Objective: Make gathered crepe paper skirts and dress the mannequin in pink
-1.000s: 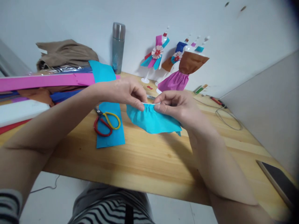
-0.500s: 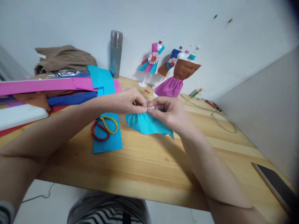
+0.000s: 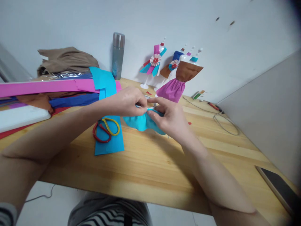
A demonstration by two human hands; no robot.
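Gathered turquoise paper (image 3: 140, 123) hangs between my two hands above the middle of the table. My left hand (image 3: 131, 101) pinches its top edge from the left, fingers closed. My right hand (image 3: 169, 115) grips the same edge from the right, thumb in front and index finger stretched over the top. A bit of something white shows between the fingertips. Just left of the paper, scissors with one red and one yellow handle (image 3: 111, 126) lie on flat blue paper (image 3: 109, 147).
Small dressed mannequins stand at the back, one in a brown top (image 3: 187, 71) and pink skirt. A grey bottle (image 3: 118, 56) is left of them. Coloured paper (image 3: 51, 89) and brown cloth (image 3: 70, 61) pile up at left. A cable (image 3: 221, 124) and phone (image 3: 277, 188) lie at right.
The turquoise paper has bunched up and its right part has drawn in under my right hand. My right index finger has stretched further left. A small red scrap now shows right of my hand.
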